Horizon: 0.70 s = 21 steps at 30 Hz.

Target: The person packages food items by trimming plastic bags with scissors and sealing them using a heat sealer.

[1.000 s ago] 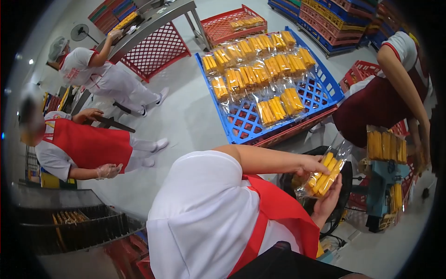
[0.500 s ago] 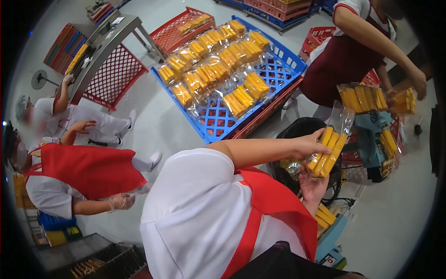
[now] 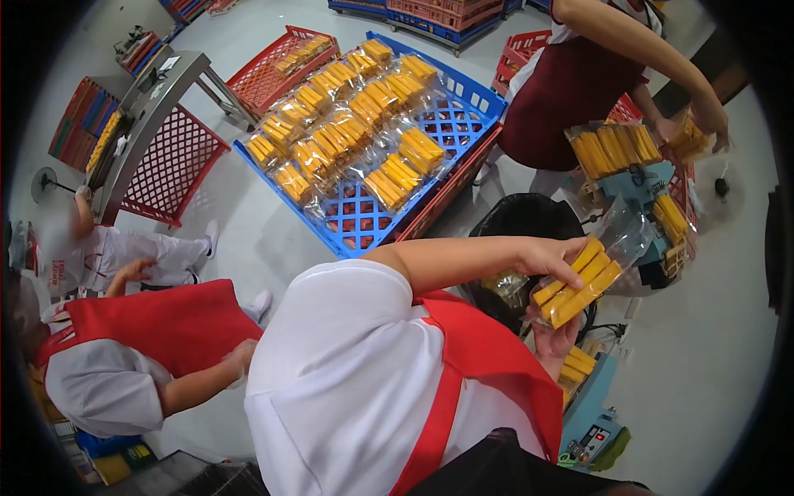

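Observation:
A clear plastic bag of yellow stick-shaped food (image 3: 589, 283) is between my two hands. My left hand (image 3: 552, 261) grips it from above, thumb across the sticks. Beneath its lower end, my right hand (image 3: 556, 332) is closed around the bag, its fingers partly hidden. The bag's loose clear end (image 3: 626, 231) extends to the upper right. Just below my hands, more yellow sticks (image 3: 577, 364) lie by a teal machine (image 3: 589, 413) with a red-lit panel. A black bin liner (image 3: 521, 217) stands behind my left forearm.
A blue crate (image 3: 351, 236) holds several bagged portions of yellow sticks (image 3: 347, 124). A co-worker in a dark red apron (image 3: 550, 107) handles bags at another teal machine (image 3: 641, 190). Two people stand at left, one in a red apron (image 3: 165, 326). A metal table (image 3: 161, 124) is at upper left.
The bag in my hands has tilted further right, its loose end swinging to the right. The view has shifted, moving the crate left and up. The red-aproned person's arm has moved closer to me.

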### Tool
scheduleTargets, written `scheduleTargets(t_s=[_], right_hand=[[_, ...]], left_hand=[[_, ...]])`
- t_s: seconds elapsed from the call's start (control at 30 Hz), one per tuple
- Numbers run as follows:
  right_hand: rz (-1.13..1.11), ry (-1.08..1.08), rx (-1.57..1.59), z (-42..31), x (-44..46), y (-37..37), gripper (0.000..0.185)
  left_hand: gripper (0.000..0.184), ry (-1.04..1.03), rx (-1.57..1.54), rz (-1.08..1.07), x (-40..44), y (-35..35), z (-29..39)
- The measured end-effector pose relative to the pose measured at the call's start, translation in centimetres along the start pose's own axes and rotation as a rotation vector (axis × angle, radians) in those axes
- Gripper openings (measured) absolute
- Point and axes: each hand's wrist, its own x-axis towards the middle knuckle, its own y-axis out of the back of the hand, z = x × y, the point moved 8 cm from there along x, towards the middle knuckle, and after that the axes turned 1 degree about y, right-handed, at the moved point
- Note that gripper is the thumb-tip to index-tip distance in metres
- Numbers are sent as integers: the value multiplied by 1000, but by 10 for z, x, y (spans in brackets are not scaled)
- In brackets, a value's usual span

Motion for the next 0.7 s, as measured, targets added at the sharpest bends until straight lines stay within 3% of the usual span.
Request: scheduleTargets(t_s=[0.13, 0.4, 0.47, 0.5, 0.63, 0.7], right_hand=[[-94, -28, -37, 0, 3, -8, 61], [-40, -63, -130, 7, 11, -1, 62], [-94, 15, -173, -1, 17, -1, 62], [-98, 37, -186, -5, 17, -20, 62], [-24, 192, -275, -19, 35, -17, 54], [-39, 193, -413, -20, 43, -15, 47]], left_hand=[[84, -26, 20, -7, 0, 1, 2], [87, -23, 28, 14, -10, 10, 3], [87, -14, 374, 311, -17, 34, 4], [88, -22, 744, 390, -23, 34, 20], [94, -151, 722, 344, -24, 21, 26], [107, -269, 970, 553, -29, 26, 32]])
